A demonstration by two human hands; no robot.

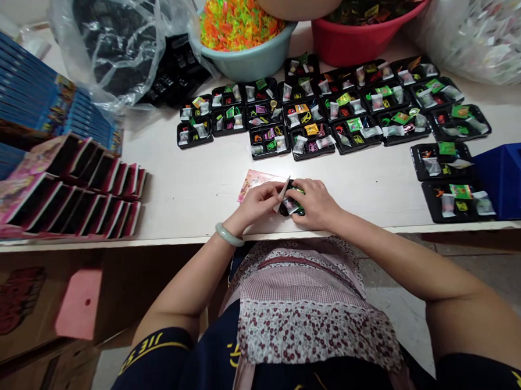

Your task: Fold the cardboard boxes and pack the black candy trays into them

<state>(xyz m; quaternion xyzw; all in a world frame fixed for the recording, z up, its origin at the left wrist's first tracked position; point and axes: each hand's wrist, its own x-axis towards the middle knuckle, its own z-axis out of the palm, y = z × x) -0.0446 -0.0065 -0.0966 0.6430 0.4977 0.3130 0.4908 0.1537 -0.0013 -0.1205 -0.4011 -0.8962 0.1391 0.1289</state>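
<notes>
A flat pink printed box (253, 181) lies near the table's front edge. My left hand (261, 199) rests over it, fingers closed at its open end, where a pale flap stands up. My right hand (315, 204) is wrapped round a small black tray (292, 207) that holds white packets and green pieces. The tray's near end meets the box's opening; how far it is inside is hidden by my fingers.
Behind my hands stand rows of filled black trays (313, 148). Stacked pink boxes (68, 187) and blue boxes (14, 80) are at left. A light blue basin (249, 62), a red basin (352, 42) and plastic bags (475, 38) line the back. A blue bin (507, 182) stands right.
</notes>
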